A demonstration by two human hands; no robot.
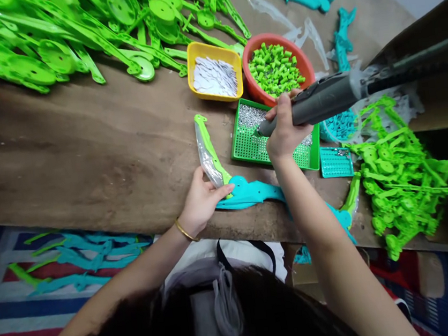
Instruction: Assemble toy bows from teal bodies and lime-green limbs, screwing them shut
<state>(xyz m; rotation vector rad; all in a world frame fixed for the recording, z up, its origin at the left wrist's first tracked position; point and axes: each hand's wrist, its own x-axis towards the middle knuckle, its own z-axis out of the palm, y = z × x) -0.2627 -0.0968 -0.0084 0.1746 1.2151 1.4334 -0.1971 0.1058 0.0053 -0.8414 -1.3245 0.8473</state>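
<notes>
My left hand (200,202) pinches a turquoise toy part (253,191) at its left end, near the table's front edge. A bright green arm with a clear plastic blade (208,161) joins it there; a similar green end (352,196) shows at its right. My right forearm hides part of its middle. My right hand (285,131) is wrapped round a dark grey power screwdriver (323,98), held slanted. Its tip points down into a green perforated tray (257,153) of small silver screws. Whether the tip touches a screw I cannot tell.
Behind the tray stand a yellow bin (218,94) of white pieces and a red bowl (252,76) of small green parts. Green parts pile up at back left (50,58) and right (399,180). A small turquoise tray (336,168) sits beside the green one. Turquoise assemblies (96,252) lie below left.
</notes>
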